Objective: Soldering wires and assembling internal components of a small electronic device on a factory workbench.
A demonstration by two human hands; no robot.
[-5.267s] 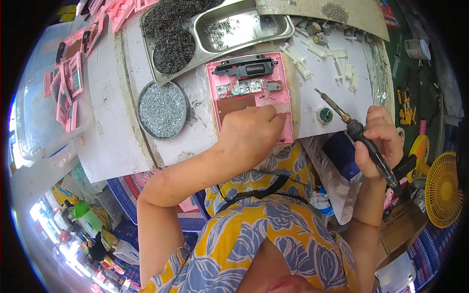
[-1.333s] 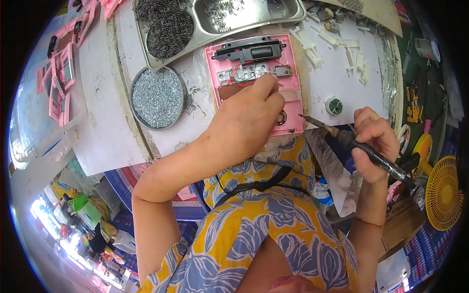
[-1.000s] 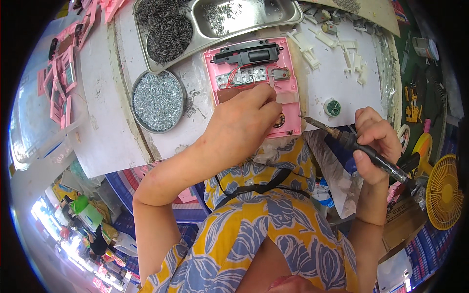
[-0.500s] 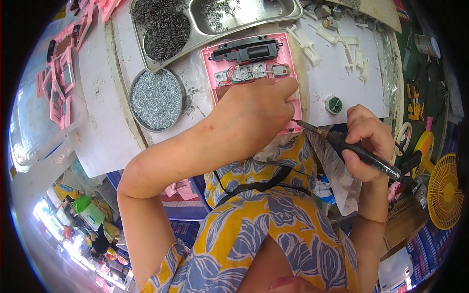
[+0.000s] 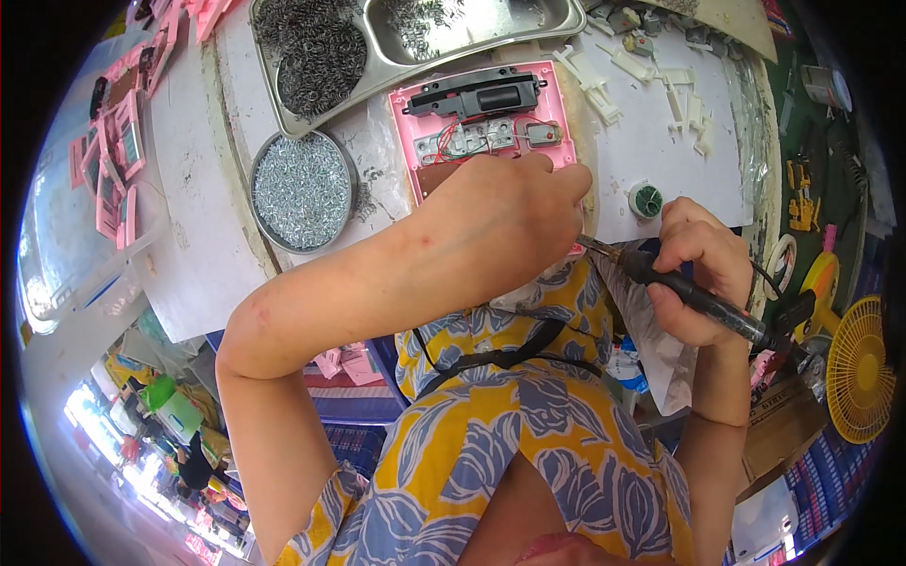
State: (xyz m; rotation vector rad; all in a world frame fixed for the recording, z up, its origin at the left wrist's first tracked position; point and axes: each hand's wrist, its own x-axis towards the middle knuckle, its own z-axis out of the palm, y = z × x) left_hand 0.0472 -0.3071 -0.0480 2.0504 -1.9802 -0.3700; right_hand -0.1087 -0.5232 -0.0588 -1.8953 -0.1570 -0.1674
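Note:
A pink plastic case [image 5: 408, 162] lies on the bench before me. It holds a long black part [image 5: 477, 96], a metal strip [image 5: 472, 140] with thin red and green wires, a small grey boxy component [image 5: 543, 135] and a brown board [image 5: 436, 176]. My left hand [image 5: 519, 212] reaches across the case's near right part with its fingers curled together; whatever they pinch is hidden beneath the hand. My right hand [image 5: 703, 269] grips a soldering iron [image 5: 696, 295] by its black handle. The iron's tip points left, close beside my left fingers.
Left of the case stands a round tin of small screws [image 5: 304, 193]. Behind it is a steel tray [image 5: 514, 40] with springs. A small green spool [image 5: 645, 200] and white plastic pieces [image 5: 698, 113] lie to the right. Pink housings [image 5: 118, 179] are piled far left; a yellow fan [image 5: 861, 373] is at right.
My left hand has shifted slightly right and now covers more of the case's near right corner. The soldering iron's tip has moved a little right, staying close to the left fingers.

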